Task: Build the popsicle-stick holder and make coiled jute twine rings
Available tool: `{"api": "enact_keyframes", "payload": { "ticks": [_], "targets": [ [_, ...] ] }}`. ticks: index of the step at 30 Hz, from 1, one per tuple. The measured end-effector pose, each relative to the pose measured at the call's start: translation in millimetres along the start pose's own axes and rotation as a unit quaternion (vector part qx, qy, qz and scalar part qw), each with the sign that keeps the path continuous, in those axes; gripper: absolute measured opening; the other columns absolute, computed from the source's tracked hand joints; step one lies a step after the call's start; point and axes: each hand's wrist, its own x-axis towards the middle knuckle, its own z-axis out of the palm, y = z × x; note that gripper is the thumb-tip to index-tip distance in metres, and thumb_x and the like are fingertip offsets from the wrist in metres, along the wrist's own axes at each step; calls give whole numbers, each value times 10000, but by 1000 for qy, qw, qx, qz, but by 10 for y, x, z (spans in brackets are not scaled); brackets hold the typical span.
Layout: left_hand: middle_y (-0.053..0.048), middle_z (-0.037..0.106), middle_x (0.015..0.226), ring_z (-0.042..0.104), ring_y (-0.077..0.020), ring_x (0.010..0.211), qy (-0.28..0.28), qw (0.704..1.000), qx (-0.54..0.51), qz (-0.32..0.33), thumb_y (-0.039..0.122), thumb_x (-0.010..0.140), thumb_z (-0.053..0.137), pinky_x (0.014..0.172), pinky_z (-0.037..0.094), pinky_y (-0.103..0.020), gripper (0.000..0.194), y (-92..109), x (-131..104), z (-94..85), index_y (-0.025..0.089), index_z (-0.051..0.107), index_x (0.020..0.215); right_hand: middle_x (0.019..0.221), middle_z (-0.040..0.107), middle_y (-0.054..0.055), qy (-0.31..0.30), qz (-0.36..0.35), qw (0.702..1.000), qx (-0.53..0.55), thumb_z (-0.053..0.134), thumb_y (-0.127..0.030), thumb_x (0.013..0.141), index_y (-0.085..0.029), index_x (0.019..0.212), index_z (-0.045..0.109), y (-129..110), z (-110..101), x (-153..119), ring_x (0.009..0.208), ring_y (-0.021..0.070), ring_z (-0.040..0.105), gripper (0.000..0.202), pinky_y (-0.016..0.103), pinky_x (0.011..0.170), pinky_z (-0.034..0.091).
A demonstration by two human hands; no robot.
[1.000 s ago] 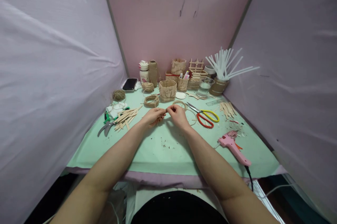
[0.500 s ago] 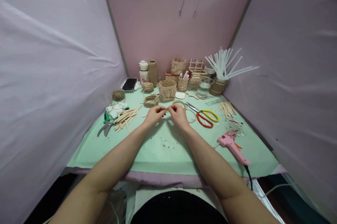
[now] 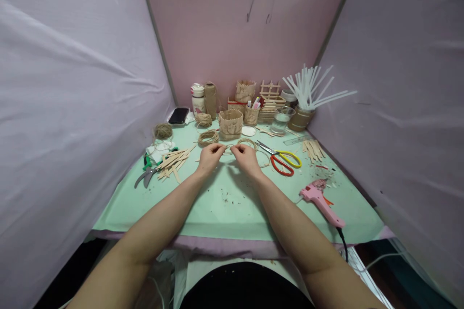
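My left hand (image 3: 211, 158) is closed in a pinch above the middle of the table, on a thin strand of twine. Facing it, my right hand (image 3: 245, 156) pinches the same tan twine (image 3: 228, 150), which spans the small gap between my fingertips. Just behind my hands lie a coil of twine (image 3: 208, 138) on the left and a looser coil (image 3: 248, 142) on the right. A woven-looking tan basket (image 3: 230, 126) stands beyond them. To the right of my right hand rest scissors (image 3: 277, 156) with one red and one yellow handle, blades slightly apart.
On the left lie wooden sticks (image 3: 176, 161), pruning shears (image 3: 145, 177) and a twine ball (image 3: 163, 130). A pink glue gun (image 3: 322, 202) with a cord sits at the right front. Behind stand a cup of water (image 3: 282, 121) and a jar of white glue sticks (image 3: 301, 118).
My fingertips have drawn slightly apart; the left hand has shifted a little to the left. A short stretch of twine shows between them. The other things have stayed put.
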Motion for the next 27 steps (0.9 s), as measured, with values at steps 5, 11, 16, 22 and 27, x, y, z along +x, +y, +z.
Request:
{"api": "enact_keyframes", "payload": {
  "ticks": [5, 11, 16, 22, 27],
  "targets": [
    [-36, 647, 725, 542, -148, 697, -7, 999, 12, 42, 372, 752, 597, 673, 410, -259, 238, 6, -39, 38, 154, 682, 714, 746, 680, 49, 2, -14, 998, 62, 576, -364, 703, -160, 727, 662, 14, 14, 14, 692, 167, 577, 222, 283, 684, 444],
    [-33, 659, 744, 559, -148, 705, -8, 999, 20, 35, 366, 749, 598, 687, 425, -257, 223, 1, -53, 62, 154, 664, 735, 678, 645, 33, -12, -26, 999, 42, 555, -384, 718, -162, 660, 626, 49, 10, 29, 638, 152, 545, 241, 270, 628, 427],
    [-34, 657, 749, 568, -152, 729, -9, 999, 24, 26, 353, 752, 587, 713, 434, -262, 206, -18, -37, 51, 157, 646, 732, 685, 638, 28, -27, -21, 999, 37, 543, -392, 734, -160, 683, 631, 65, 17, 28, 651, 150, 543, 254, 261, 620, 413],
    [-19, 622, 742, 530, -132, 683, -18, 1000, -18, -3, 364, 747, 585, 669, 423, -254, 217, -47, -30, 62, 153, 631, 770, 704, 639, 34, -32, -10, 999, 35, 542, -358, 734, -162, 682, 624, 66, 16, 22, 664, 155, 544, 219, 269, 636, 407],
    [4, 579, 667, 481, -116, 615, -45, 997, -59, -25, 405, 728, 617, 601, 393, -246, 258, -59, -16, 56, 152, 645, 767, 696, 625, 29, -31, -4, 999, 34, 526, -376, 749, -161, 700, 619, 60, 12, 27, 649, 150, 526, 239, 270, 630, 399]
  ]
}}
